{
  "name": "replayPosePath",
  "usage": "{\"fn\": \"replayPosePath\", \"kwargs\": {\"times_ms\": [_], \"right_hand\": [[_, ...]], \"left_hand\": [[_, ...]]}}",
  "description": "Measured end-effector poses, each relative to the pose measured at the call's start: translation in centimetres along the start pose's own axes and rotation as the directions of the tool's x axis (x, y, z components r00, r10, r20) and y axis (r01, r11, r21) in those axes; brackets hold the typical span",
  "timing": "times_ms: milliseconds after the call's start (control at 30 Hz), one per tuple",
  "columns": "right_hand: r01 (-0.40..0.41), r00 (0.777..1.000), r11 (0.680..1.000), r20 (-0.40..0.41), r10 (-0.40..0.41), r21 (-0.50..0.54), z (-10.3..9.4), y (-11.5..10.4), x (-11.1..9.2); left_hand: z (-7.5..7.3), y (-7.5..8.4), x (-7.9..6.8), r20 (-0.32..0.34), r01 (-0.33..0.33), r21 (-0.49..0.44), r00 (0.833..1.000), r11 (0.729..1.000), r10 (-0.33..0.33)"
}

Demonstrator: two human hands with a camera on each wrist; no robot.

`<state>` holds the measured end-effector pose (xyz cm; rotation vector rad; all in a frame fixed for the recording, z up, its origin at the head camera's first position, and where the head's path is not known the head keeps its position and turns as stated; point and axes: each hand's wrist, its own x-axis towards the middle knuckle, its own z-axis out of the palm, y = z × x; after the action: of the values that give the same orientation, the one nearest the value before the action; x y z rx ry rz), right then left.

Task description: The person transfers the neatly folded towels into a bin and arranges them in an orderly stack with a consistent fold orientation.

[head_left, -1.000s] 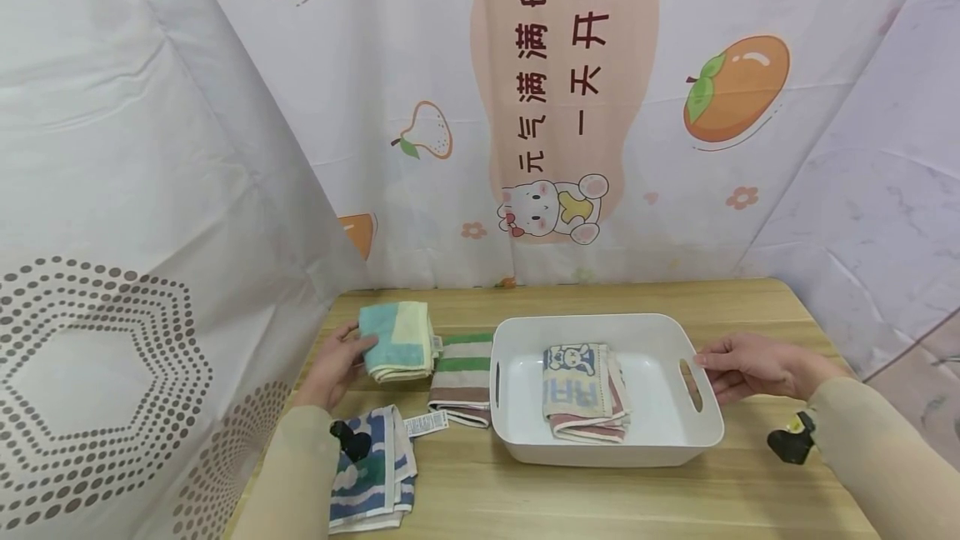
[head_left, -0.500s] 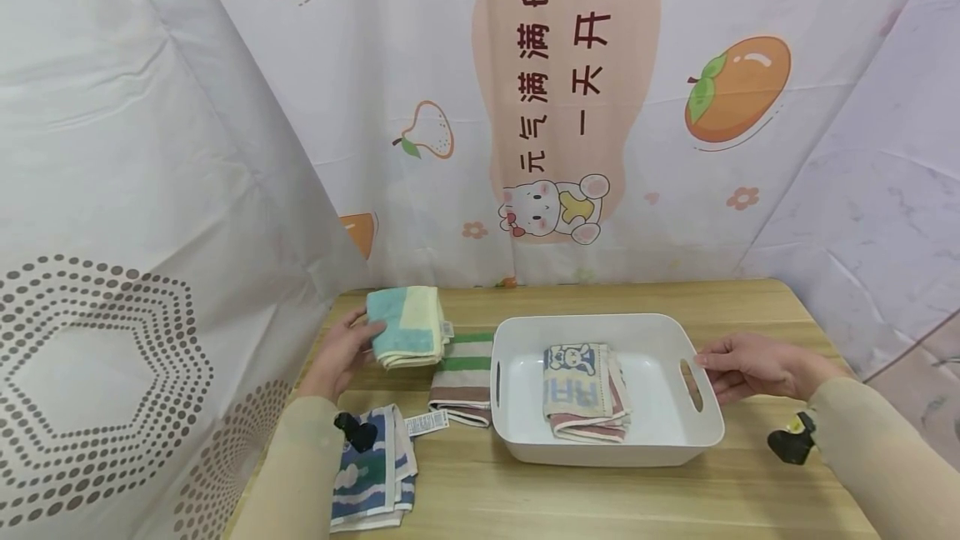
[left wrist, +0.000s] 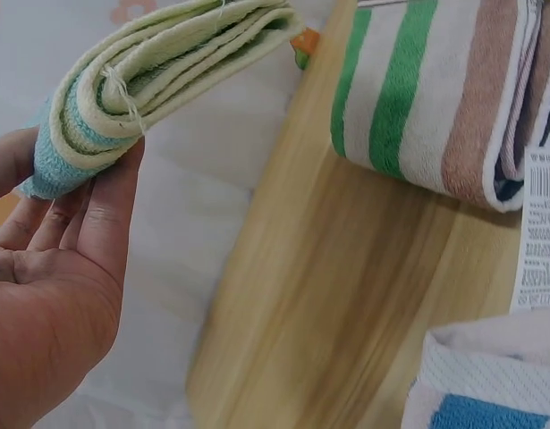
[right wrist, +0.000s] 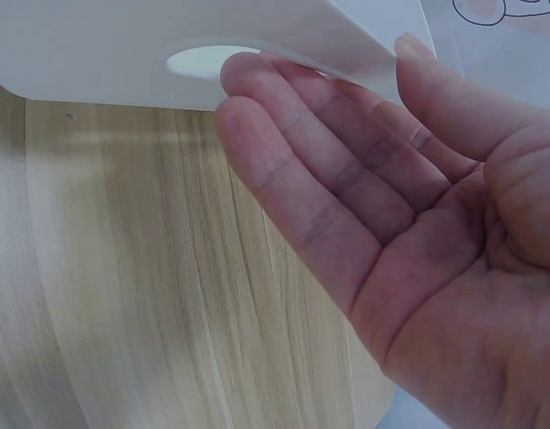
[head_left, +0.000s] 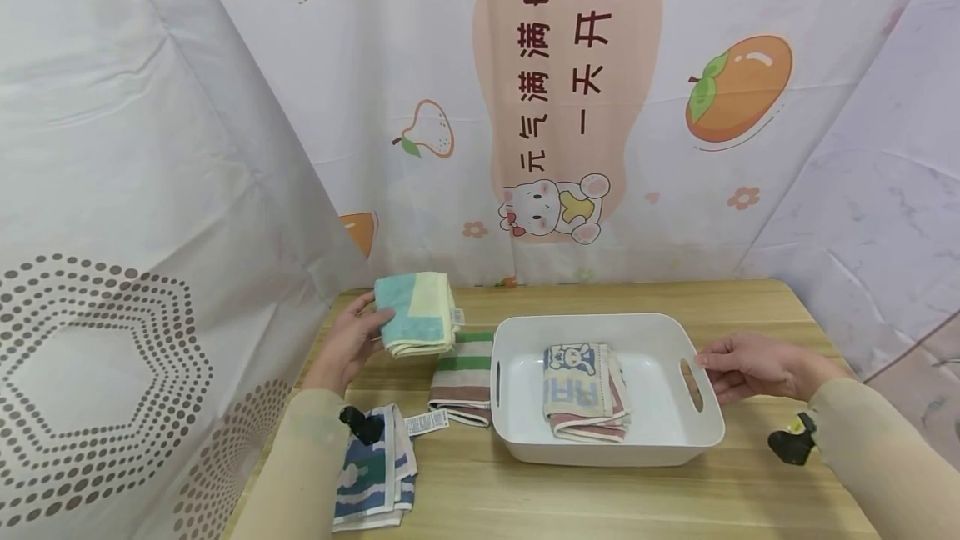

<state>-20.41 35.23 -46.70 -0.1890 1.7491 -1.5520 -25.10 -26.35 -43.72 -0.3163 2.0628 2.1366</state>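
My left hand [head_left: 351, 346] pinches a folded blue and pale-yellow towel [head_left: 414, 312] by its left side, thumb on top and fingers beneath. In the left wrist view the towel's layered folds [left wrist: 122, 98] show, raised above the table. My right hand [head_left: 752, 367] is at the right end of a white plastic basket [head_left: 512, 440]. Seen from the right wrist, its fingers [right wrist: 301, 170] are nearly straight against the outer wall by the oval handle hole, and the thumb is at the rim. A folded towel with a bear pattern [head_left: 573, 390] lies inside the basket.
A green, brown and white striped towel [head_left: 461, 377] lies folded against the basket's left side. Nearer me is a blue, green and white towel [head_left: 375, 473] with a white tag [head_left: 427, 422]. Printed curtains [head_left: 420, 215] hang behind the wooden table [head_left: 570, 502] and on both sides.
My left hand has carried the blue and yellow towel up and to the right, toward the basket. The right hand and the basket have stayed in place.
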Motion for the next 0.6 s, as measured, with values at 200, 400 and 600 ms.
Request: {"fn": "replayPosePath", "kwargs": {"times_ms": [200, 400, 600], "right_hand": [[0.003, 1.0, 1.0, 0.003, -0.003, 0.0, -0.1, 0.1, 0.0], [-0.004, 1.0, 1.0, -0.009, 0.004, -0.011, 0.0, 0.0, 0.0], [-0.006, 1.0, 1.0, -0.012, 0.006, -0.014, 0.0, 0.0, 0.0]], "left_hand": [[0.6, 0.5, -0.2, 0.017, -0.009, -0.023, 1.0, 1.0, 0.01], [1.1, 0.9, -0.3, 0.037, -0.022, -0.041, 0.999, 0.999, 0.024], [1.7, 1.2, -0.1, 0.052, -0.033, -0.081, 0.998, 0.996, 0.037]]}}
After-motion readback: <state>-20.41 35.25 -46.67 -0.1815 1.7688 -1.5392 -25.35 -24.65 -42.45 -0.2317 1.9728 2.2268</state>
